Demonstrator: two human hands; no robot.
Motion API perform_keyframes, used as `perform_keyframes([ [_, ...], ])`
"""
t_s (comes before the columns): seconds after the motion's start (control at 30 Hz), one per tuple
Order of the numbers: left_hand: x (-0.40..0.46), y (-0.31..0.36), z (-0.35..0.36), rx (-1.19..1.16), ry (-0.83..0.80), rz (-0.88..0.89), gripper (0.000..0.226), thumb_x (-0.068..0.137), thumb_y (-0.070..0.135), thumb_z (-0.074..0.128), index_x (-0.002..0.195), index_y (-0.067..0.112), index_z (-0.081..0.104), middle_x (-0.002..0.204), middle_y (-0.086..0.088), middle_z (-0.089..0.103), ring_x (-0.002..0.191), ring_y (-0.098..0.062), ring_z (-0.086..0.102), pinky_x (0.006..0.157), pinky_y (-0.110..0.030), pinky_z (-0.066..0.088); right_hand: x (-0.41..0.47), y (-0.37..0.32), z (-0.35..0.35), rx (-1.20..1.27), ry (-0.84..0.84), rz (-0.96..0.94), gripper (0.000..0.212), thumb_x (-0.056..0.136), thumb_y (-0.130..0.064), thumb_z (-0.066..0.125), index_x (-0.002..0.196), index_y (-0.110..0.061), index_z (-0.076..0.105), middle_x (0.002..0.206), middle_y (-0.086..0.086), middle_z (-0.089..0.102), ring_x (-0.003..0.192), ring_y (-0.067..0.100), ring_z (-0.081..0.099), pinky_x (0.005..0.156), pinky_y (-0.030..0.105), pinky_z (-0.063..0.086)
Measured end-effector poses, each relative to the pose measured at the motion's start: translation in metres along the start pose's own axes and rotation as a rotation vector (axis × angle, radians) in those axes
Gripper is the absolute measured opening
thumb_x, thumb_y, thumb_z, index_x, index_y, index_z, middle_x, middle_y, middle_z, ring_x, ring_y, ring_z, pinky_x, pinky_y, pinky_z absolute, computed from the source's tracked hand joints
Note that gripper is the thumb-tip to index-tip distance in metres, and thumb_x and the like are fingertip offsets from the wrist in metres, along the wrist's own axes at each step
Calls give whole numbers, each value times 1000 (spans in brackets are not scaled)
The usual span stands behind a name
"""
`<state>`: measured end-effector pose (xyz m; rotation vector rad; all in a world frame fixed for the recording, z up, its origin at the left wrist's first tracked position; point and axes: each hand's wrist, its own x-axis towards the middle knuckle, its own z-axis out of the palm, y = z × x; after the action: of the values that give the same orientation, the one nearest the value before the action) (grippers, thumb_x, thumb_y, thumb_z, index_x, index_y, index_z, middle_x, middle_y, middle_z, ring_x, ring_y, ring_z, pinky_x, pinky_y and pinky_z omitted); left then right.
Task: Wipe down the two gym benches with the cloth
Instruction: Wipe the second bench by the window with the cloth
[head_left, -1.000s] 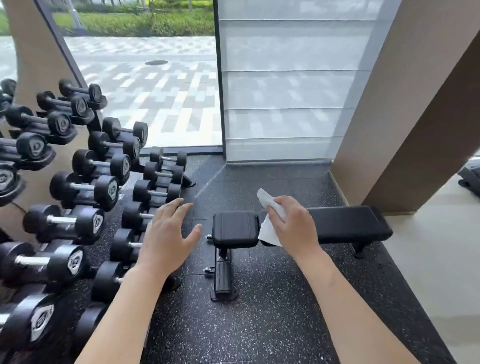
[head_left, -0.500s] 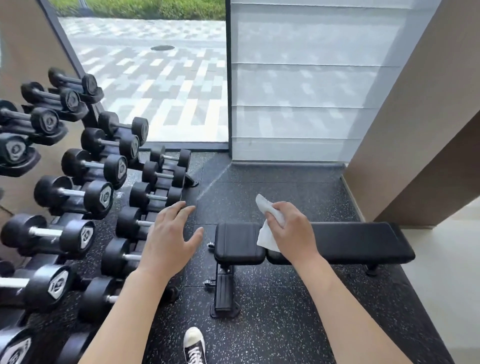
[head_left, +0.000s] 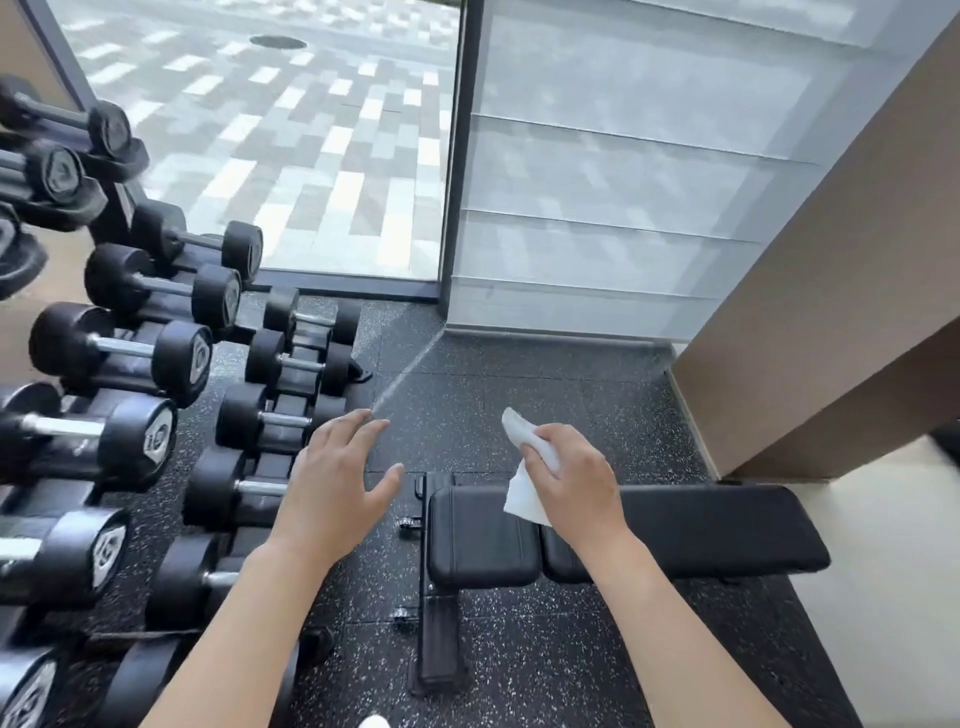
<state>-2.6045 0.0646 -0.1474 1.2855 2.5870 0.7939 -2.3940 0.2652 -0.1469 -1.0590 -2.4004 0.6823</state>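
Note:
A black padded gym bench (head_left: 717, 530) lies crosswise on the speckled rubber floor in front of me, its short seat pad (head_left: 480, 538) at the left end. My right hand (head_left: 574, 480) grips a crumpled white cloth (head_left: 522, 493) in the air above the gap between the seat pad and the long pad. My left hand (head_left: 335, 483) hovers with fingers spread and holds nothing, left of the bench and in front of the dumbbells. Only one bench is in view.
A rack of black dumbbells (head_left: 130, 364) fills the left side, close to the bench's left end. A glass door and a frosted panel (head_left: 597, 182) stand behind. A beige pillar (head_left: 831, 312) stands at the right. The toe of a white shoe (head_left: 374, 721) shows at the bottom edge.
The view has come nearer and tipped down, so the bench sits lower and larger. Both hands keep their poses, the right still holding the cloth.

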Motion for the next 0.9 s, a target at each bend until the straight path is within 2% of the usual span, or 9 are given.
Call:
perform_keyframes([
  [0.17, 32, -29, 31, -1, -70, -8, 61, 97, 43, 69, 151, 18, 55, 158, -2, 48, 150, -23, 37, 122, -50, 37, 26, 16, 40, -31, -77, 40, 19, 100, -42, 58, 114, -30, 63, 103, -20, 62, 85, 3, 55, 73, 27, 41],
  [0.43, 73, -83, 121, 31, -137, -66, 60, 98, 47, 64, 152, 21, 53, 160, 2, 45, 149, -20, 37, 120, -45, 38, 66, 79, 128, -51, -225, 58, 18, 99, -45, 57, 112, -33, 61, 103, -20, 63, 88, 4, 59, 77, 32, 49],
  [0.6, 85, -115, 202, 22, -158, -112, 60, 100, 51, 54, 152, 21, 52, 158, 4, 47, 147, -18, 38, 119, -44, 39, 84, 137, 200, -70, -327, 35, 15, 97, -47, 58, 108, -36, 58, 99, -19, 63, 86, 5, 59, 74, 30, 46],
  [0.73, 90, -145, 273, 12, -171, -141, 70, 96, 60, 37, 152, 20, 53, 154, 4, 51, 145, -18, 41, 120, -45, 39, 91, 190, 262, -70, -387, 51, 17, 96, -48, 58, 108, -36, 58, 102, -17, 64, 91, 7, 59, 75, 29, 43],
  [0.83, 88, -172, 327, -1, -192, -157, 63, 101, 55, 48, 154, 20, 50, 154, 2, 51, 145, -19, 41, 120, -46, 39, 91, 225, 313, -71, -425, 35, 16, 96, -44, 60, 109, -35, 60, 105, -17, 64, 95, 6, 57, 75, 26, 38],
  [0.9, 83, -189, 361, -9, -220, -170, 63, 102, 51, 55, 156, 21, 46, 156, 3, 48, 147, -18, 38, 122, -46, 36, 88, 245, 345, -62, -454, 31, 17, 97, -41, 61, 111, -31, 61, 106, -14, 66, 95, 10, 59, 77, 30, 43],
])
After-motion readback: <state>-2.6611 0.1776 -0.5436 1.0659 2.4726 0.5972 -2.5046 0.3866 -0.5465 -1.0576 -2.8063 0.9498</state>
